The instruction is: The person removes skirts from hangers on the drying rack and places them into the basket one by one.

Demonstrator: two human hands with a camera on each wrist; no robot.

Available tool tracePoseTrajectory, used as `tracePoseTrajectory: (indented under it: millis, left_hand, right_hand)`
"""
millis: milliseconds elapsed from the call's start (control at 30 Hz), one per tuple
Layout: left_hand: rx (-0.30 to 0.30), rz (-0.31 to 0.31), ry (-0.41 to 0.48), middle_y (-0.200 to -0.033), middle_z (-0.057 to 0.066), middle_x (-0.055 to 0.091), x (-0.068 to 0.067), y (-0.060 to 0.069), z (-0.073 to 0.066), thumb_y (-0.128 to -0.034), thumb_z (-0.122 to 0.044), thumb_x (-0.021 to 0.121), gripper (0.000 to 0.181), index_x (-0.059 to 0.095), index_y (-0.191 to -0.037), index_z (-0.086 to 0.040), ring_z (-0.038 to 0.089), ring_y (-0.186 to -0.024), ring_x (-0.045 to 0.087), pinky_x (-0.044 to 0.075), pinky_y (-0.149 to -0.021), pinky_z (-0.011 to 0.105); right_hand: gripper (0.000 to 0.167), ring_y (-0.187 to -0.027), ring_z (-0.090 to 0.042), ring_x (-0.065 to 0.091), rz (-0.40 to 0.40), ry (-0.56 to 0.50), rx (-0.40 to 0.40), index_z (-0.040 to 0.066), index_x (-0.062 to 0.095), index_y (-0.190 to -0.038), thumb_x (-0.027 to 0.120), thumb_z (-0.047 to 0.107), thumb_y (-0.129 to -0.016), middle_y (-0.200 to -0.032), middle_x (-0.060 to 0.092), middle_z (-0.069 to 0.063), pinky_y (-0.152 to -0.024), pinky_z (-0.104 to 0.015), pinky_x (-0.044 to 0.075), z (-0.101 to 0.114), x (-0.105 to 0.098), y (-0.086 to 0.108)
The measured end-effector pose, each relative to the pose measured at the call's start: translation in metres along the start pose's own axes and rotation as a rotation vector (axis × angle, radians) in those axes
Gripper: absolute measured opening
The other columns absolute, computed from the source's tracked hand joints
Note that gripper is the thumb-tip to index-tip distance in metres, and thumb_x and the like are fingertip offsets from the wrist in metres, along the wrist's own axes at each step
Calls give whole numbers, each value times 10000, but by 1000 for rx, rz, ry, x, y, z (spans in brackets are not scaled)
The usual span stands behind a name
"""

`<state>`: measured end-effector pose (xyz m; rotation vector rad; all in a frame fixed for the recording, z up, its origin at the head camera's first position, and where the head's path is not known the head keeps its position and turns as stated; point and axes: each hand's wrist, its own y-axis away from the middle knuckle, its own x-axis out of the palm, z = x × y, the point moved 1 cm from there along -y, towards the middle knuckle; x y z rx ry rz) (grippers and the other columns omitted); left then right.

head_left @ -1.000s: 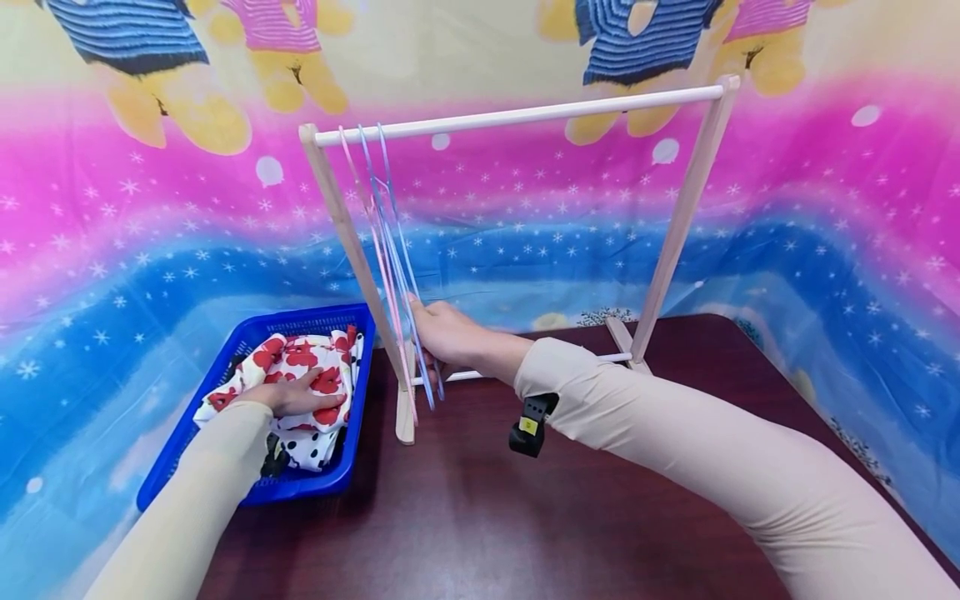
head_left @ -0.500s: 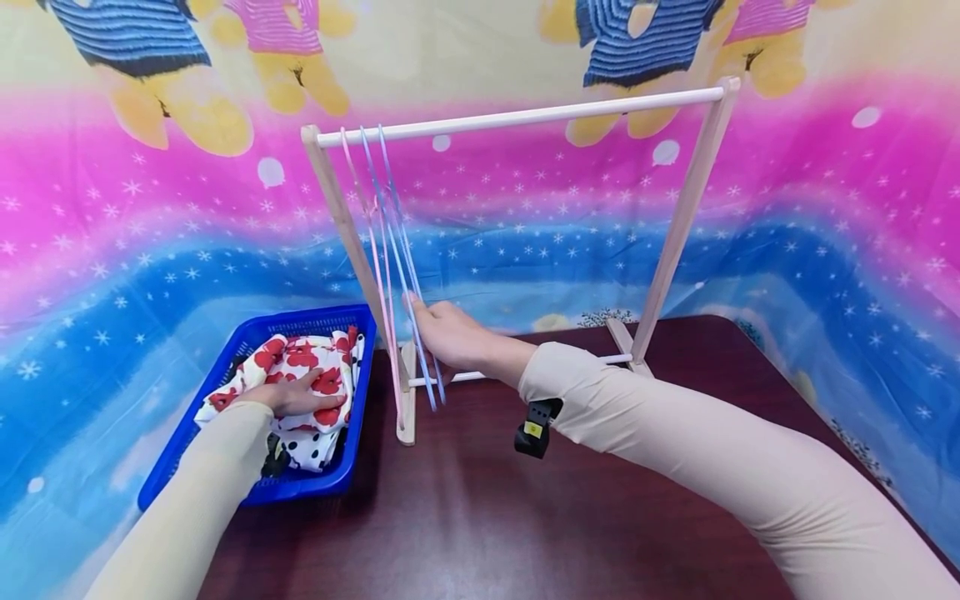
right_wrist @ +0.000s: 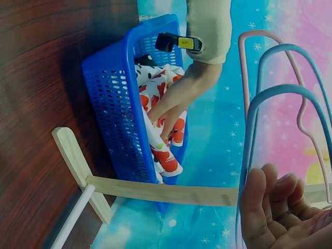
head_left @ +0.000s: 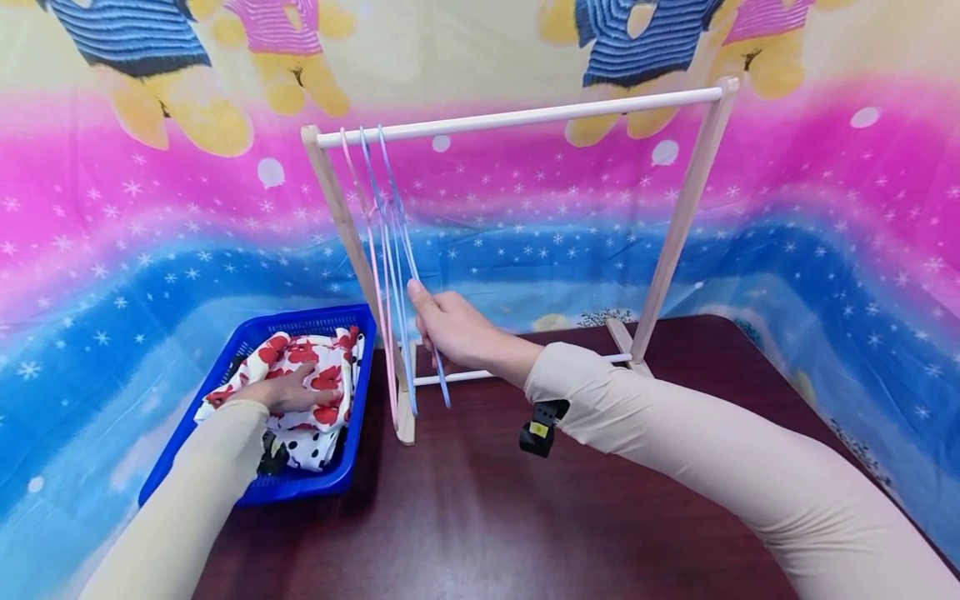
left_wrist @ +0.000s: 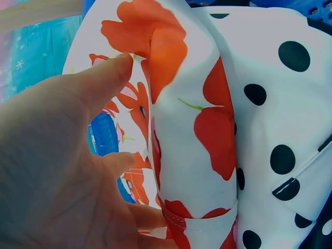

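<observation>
My right hand (head_left: 457, 329) is at the rack's left end, thumb and curled fingers around the side of the nearest blue hanger (head_left: 408, 242). A second blue hanger (right_wrist: 284, 47) and a pink hanger (head_left: 381, 308) hang just left of it, all by their hooks on the white rod (head_left: 525, 117). My left hand (head_left: 288, 390) rests with spread fingers on a white garment with red flowers (head_left: 330, 354) in a blue basket (head_left: 352, 450). In the left wrist view the thumb and fingertips touch this folded garment (left_wrist: 192, 140). Beside it lies white cloth with black dots (left_wrist: 270, 114).
The wooden rack (head_left: 678, 225) stands on a dark reddish-brown table (head_left: 510, 508), its lower white bar (head_left: 457, 377) near the tabletop. The basket stands close to its left foot (head_left: 405, 421). A patterned cloth backdrop (head_left: 525, 225) surrounds the table.
The nearest blue hanger's lower end has swung slightly right with my right hand, while the other blue hanger has swung left, parting them. My left hand has shifted slightly on the flowered garment.
</observation>
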<state>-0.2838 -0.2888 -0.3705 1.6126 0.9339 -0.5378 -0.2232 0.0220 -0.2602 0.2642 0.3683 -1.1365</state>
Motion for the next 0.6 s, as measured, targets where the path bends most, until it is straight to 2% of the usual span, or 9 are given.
tracePoseTrajectory:
  millis: [100,333,600]
  left_hand:
    - [16,-18,15,-1590,409,44,-2,2,-1,-959,-643,509,1058,-48,-1589,0,640,-1443,113,215,-1151,754]
    - [11,-79,-12,-1585,415,86,-3,6,-1,-974,-618,491,1013,-1,-1589,18,651,-1437,126,223,-1148,752]
    - [77,-181,-35,-1575,420,160,-3,5,-2,-1001,-570,480,960,74,-1574,85,628,-1441,180,252,-1148,729]
  right_hand:
    - [653,-512,-214,541,-13,11,-20,89,520,-755,218,571,-1074,-686,539,-63,-450,-314,509,1,-2,0]
    - [647,-458,-211,540,-26,22,-28,78,553,-806,236,575,-1072,-627,505,-54,-455,-333,531,1,-6,1]
    - [638,-520,-212,576,-45,-20,-12,52,584,-886,265,573,-1070,-773,587,-88,-488,-330,549,0,-13,1]
